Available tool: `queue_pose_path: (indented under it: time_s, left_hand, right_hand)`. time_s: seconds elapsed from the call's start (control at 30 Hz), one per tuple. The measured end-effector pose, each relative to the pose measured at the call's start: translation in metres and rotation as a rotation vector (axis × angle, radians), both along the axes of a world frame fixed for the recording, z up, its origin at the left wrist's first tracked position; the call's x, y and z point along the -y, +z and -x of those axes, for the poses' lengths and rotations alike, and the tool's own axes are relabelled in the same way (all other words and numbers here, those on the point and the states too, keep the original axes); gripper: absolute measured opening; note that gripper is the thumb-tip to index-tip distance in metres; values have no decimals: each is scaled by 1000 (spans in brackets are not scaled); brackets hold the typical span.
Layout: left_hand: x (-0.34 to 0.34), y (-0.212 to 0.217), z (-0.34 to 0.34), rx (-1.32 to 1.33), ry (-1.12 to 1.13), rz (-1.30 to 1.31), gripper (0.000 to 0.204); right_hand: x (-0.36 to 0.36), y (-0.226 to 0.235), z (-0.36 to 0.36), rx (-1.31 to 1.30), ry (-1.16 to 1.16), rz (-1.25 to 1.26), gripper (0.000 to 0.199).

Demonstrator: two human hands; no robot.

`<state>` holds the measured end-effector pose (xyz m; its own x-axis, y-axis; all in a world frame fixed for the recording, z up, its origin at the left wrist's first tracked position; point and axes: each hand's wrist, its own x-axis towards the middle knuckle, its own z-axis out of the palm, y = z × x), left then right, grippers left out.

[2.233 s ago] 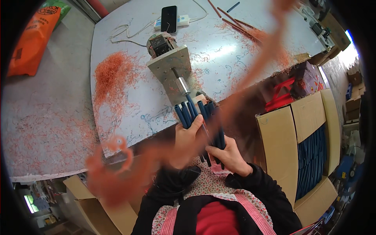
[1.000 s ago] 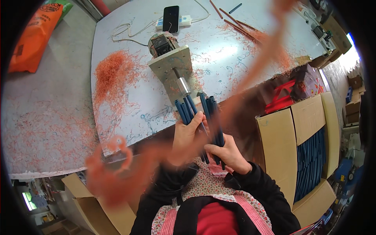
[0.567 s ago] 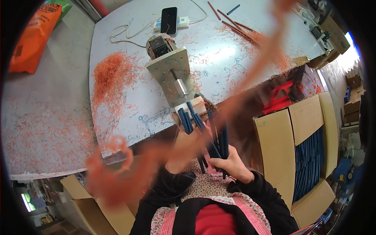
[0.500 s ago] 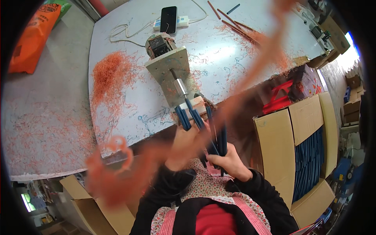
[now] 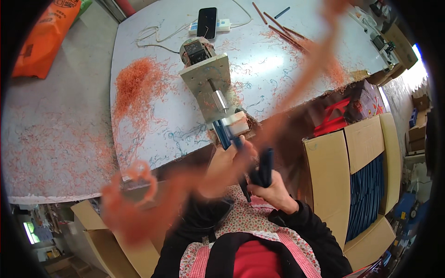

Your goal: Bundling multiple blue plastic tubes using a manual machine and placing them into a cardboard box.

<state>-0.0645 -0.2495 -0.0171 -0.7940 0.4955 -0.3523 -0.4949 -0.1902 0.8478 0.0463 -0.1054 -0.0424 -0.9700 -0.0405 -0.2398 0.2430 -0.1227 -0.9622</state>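
Note:
Between the table edge and my lap, my left hand is closed on a few slim dark blue rods, whose far ends lie beside a pale block. Just beyond is a small motor-driven machine with a shiny metal cylinder on its shaft. To the right, my right hand grips a bundle of dark blue rods, its upper end tilted up. A blurred reddish strand close to the camera partly hides my left hand and wrist.
Orange shavings heap on the white table. Reddish-brown rods lie at its far right. A phone rests by a white power strip. At right, an open cardboard box holds many dark blue rods.
The rod that reached the metal cylinder has come away from it. The bundle in my right hand is drawn together and tilted up. The whole view has shifted slightly.

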Motion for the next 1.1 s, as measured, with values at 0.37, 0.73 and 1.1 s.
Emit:
queue_pose_path:
  time_s: [0.37,0.73,1.1]
  left_hand:
    - [-4,-4,-1,-99,-81,47,25]
    - [-9,7,2,6,113,-75,17]
    - [-9,-15,4,-449,-9,156,32]
  right_hand:
    - [-10,27,-4,219,3,196,37]
    - [-7,38,17,202,-37,158,15]
    - [-3,20,-3,130,30,162,42]
